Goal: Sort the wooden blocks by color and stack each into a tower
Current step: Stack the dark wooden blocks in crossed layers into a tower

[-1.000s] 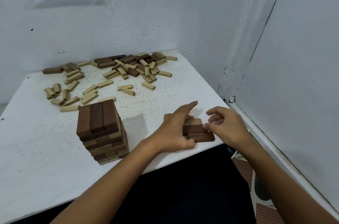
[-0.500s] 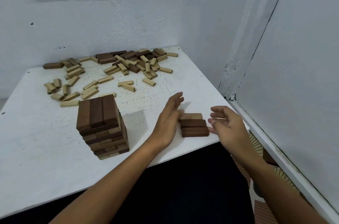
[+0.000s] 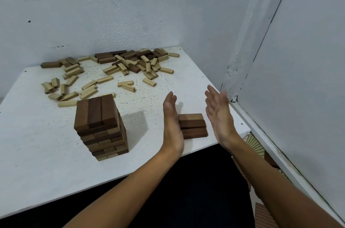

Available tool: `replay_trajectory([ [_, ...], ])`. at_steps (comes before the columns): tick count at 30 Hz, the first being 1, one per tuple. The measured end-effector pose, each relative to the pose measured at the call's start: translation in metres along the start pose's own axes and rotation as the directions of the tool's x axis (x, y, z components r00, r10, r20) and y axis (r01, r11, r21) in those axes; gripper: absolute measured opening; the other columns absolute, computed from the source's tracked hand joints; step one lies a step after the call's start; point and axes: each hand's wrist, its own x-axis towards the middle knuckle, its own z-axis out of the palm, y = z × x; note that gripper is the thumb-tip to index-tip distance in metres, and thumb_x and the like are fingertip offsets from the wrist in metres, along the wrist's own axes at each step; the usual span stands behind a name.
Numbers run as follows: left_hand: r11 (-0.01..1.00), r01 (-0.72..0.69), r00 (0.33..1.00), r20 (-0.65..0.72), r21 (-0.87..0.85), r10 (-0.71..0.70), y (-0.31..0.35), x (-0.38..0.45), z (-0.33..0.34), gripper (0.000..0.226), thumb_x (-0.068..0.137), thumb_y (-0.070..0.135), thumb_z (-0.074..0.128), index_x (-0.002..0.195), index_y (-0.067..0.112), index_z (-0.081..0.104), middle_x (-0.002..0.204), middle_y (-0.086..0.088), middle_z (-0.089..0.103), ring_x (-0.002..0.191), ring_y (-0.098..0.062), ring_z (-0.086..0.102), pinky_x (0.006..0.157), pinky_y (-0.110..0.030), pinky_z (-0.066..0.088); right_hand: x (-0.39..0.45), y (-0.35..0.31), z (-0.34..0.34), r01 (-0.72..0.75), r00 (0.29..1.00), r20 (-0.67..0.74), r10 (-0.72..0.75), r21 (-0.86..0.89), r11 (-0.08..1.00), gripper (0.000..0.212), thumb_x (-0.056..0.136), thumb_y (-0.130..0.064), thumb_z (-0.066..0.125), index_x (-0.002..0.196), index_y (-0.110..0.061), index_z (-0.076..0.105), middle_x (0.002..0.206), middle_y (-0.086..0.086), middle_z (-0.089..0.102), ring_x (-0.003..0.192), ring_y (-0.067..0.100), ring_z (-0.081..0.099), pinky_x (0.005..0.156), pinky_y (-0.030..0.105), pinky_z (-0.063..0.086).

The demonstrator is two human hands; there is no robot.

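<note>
Hands frame a small row of blocks near the front right edge of a white table [image 3: 37, 162]. The left hand [image 3: 172, 126] stands on its edge with fingers straight and together, its palm against the left ends of three dark blocks [image 3: 193, 126] that lie flat side by side; it grips nothing. The right hand [image 3: 219, 115] is held upright just to the right of the same blocks, fingers straight and slightly spread, palm facing left, holding nothing and apparently not touching the wood. To the left of the hands, well apart from them, stands a tower [image 3: 101, 126] of crossed layers, topped by three dark blocks, with lighter and darker block ends showing in the layers below. Along the far side of the table, by the white wall [image 3: 130, 13], lies a scattered pile of loose blocks [image 3: 128, 65], mostly pale with some dark ones mixed in. Bare forearms reach in from the bottom of the view.
</note>
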Motion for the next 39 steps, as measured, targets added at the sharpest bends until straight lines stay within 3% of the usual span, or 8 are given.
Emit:
replay_trajectory([
  [10,0.996,0.044,0.999,0.006,0.073,-0.045,0.002,0.002,0.003,0.076,0.089,0.071,0.021,0.146,0.023,0.036,0.151,0.001,0.038,0.141,-0.005,0.03,0.115,-0.023,0.019,-0.003,0.018,0.021,0.034,0.996,-0.085,-0.038,-0.056,0.998,0.07,0.091,-0.072,0.018,0.149,-0.036,0.033,0.157,-0.014,0.03,0.144,0.0,0.023,0.122,0.035,0.011],
  [14,0.971,0.038,0.997,0.05,0.237,-0.051,0.007,0.006,-0.004,0.046,0.098,0.047,0.04,0.137,0.024,0.044,0.142,0.003,0.048,0.133,-0.003,0.04,0.111,-0.022,0.029,-0.002,0.021,0.016,0.067,0.995,-0.064,-0.074,-0.1,0.993,0.055,0.098,-0.059,0.029,0.145,-0.033,0.039,0.147,-0.018,0.039,0.135,-0.005,0.035,0.115,0.025,0.022],
  [16,0.911,-0.028,0.994,0.104,0.411,-0.017,0.009,0.005,-0.011,0.045,0.091,0.022,0.053,0.135,0.023,0.046,0.138,0.004,0.051,0.13,-0.003,0.043,0.108,-0.02,0.033,0.0,0.015,0.007,0.08,0.995,-0.05,-0.087,-0.12,0.99,0.035,0.102,-0.036,0.043,0.135,-0.028,0.049,0.137,-0.013,0.05,0.124,-0.004,0.046,0.106,0.019,0.032],
  [20,0.62,-0.218,0.956,0.292,0.754,-0.019,0.018,0.006,-0.033,0.071,0.065,0.028,0.056,0.135,0.029,0.049,0.131,0.012,0.05,0.13,-0.006,0.038,0.108,-0.023,0.029,0.005,0.004,-0.026,0.167,0.983,0.129,-0.128,-0.364,0.916,0.038,0.089,0.003,0.061,0.114,-0.025,0.062,0.122,-0.011,0.062,0.125,0.006,0.053,0.107,0.02,0.04],
  [22,0.47,-0.307,0.924,0.378,0.827,-0.063,0.022,0.005,-0.042,0.078,0.064,0.033,0.057,0.14,0.031,0.044,0.136,0.008,0.046,0.132,-0.006,0.027,0.108,-0.025,0.02,0.005,0.001,-0.042,0.212,0.959,0.277,-0.062,-0.552,0.806,0.045,0.085,-0.005,0.07,0.115,-0.037,0.061,0.13,-0.016,0.058,0.129,0.001,0.047,0.112,0.023,0.033],
  [25,0.351,-0.402,0.883,0.46,0.846,-0.098,0.021,0.006,-0.051,0.083,0.066,0.039,0.06,0.145,0.031,0.036,0.135,0.01,0.041,0.127,0.001,0.02,0.096,-0.014,0.009,0.003,-0.004,-0.053,0.269,0.926,0.376,0.036,-0.722,0.637,0.063,0.077,-0.022,0.082,0.132,-0.036,0.055,0.136,-0.025,0.042,0.132,-0.013,0.027,0.104,0.003,0.017],
  [30,0.342,-0.398,0.888,0.451,0.851,-0.089,0.017,0.011,-0.054,0.076,0.079,0.034,0.076,0.145,0.028,0.038,0.144,0.007,0.044,0.133,-0.005,0.026,0.099,-0.018,0.011,-0.001,0.001,-0.05,0.271,0.92,0.383,0.088,-0.781,0.562,0.08,0.072,-0.036,0.084,0.142,-0.035,0.045,0.145,-0.022,0.03,0.142,-0.004,0.014,0.12,0.027,0.011],
  [39,0.359,-0.386,0.899,0.433,0.85,-0.058,0.015,0.013,-0.056,0.068,0.08,0.032,0.077,0.141,0.025,0.046,0.139,0.005,0.05,0.128,-0.004,0.031,0.1,-0.019,0.014,-0.005,0.001,-0.047,0.242,0.939,0.337,0.065,-0.785,0.57,0.071,0.076,-0.033,0.081,0.139,-0.037,0.047,0.157,-0.007,0.031,0.141,-0.001,0.012,0.108,0.019,0.008],
])
